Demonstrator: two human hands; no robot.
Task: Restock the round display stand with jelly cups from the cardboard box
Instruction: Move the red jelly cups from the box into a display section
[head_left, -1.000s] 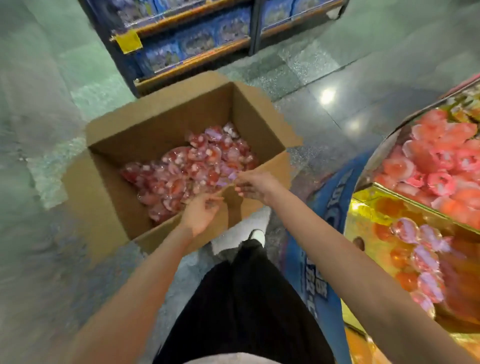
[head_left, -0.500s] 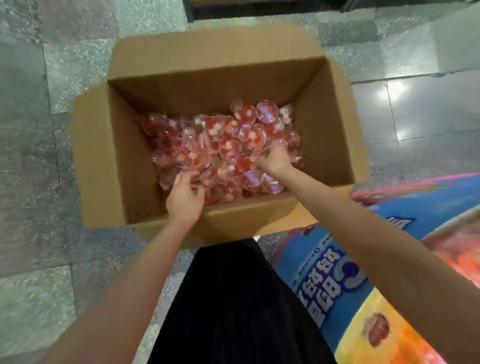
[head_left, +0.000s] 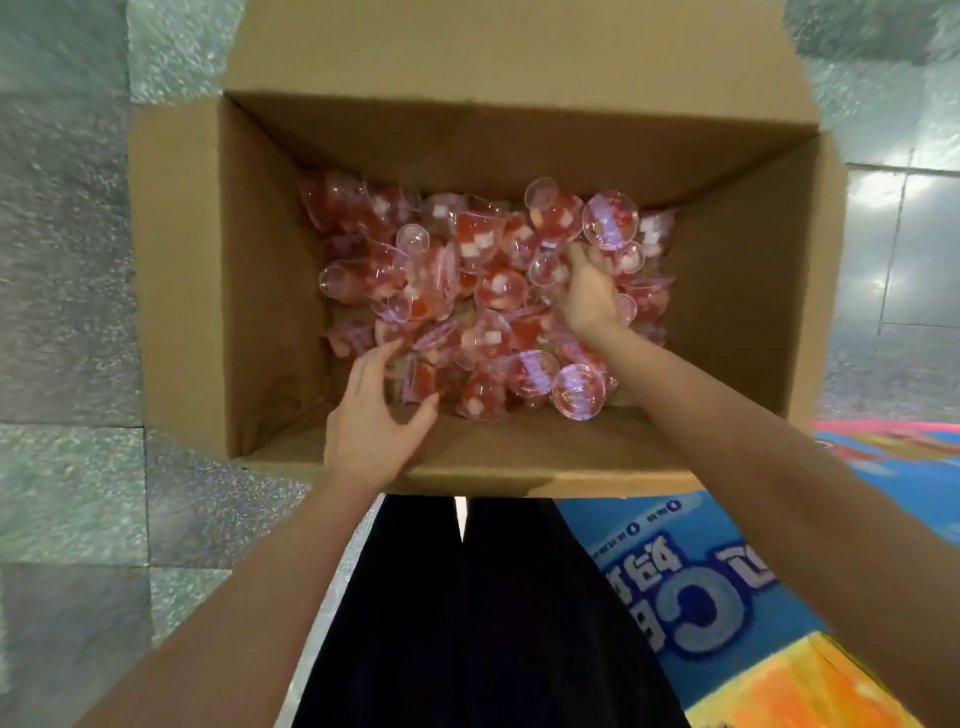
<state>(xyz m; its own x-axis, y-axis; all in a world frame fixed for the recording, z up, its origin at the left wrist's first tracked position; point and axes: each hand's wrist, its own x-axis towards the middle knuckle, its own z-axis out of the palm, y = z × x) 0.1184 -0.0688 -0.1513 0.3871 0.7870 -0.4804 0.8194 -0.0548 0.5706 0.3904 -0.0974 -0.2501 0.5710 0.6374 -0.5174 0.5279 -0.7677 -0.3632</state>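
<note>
Jelly cups (head_left: 488, 291) lie heaped in the open cardboard box (head_left: 176, 270) on the floor. The left hand (head_left: 371, 421), fingers spread, touches cups by the box's near wall; the right hand (head_left: 587, 296) curls around cups mid-heap.

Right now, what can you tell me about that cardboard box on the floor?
The cardboard box is plain brown corrugated card, rectangular, standing on a speckled tiled floor with its top flaps folded outward. A loose heap of clear jelly cups with red filling covers its bottom, leaving the walls bare. Both hands reach inside: the left hand near the front wall, the right hand deeper among the cups.
</note>
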